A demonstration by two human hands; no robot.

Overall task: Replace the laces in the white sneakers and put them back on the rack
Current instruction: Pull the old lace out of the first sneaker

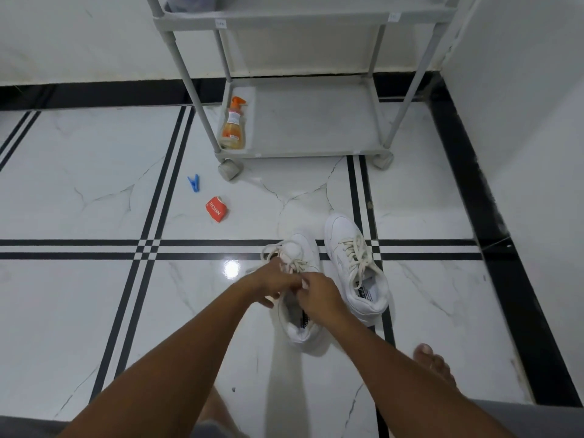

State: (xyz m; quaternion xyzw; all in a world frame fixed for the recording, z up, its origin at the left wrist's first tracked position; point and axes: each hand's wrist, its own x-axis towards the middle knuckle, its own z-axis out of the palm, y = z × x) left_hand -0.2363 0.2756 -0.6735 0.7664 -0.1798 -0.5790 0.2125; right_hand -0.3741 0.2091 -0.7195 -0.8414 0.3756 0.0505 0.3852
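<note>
Shiny, smooth white marble-look floor tiles [94,172] with black stripes, bright light spot near the shoes. Matt grey plastic-looking rolling rack [303,153], dull and smooth. Clear glossy plastic spray bottle with orange liquid [233,129] at the left edge of the rack's bottom shelf. Smooth white leather-look sneakers [343,230], soft cream cloth laces [358,251]. Shiny blue plastic clothes peg [193,183]. Crumpled red paper-like packet [216,210], a bit glossy.

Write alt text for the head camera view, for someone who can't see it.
A person's left hand and right hand work the laces of one white sneaker on a marble floor; the other sneaker sits beside it, laced. A grey rack stands beyond.
</note>
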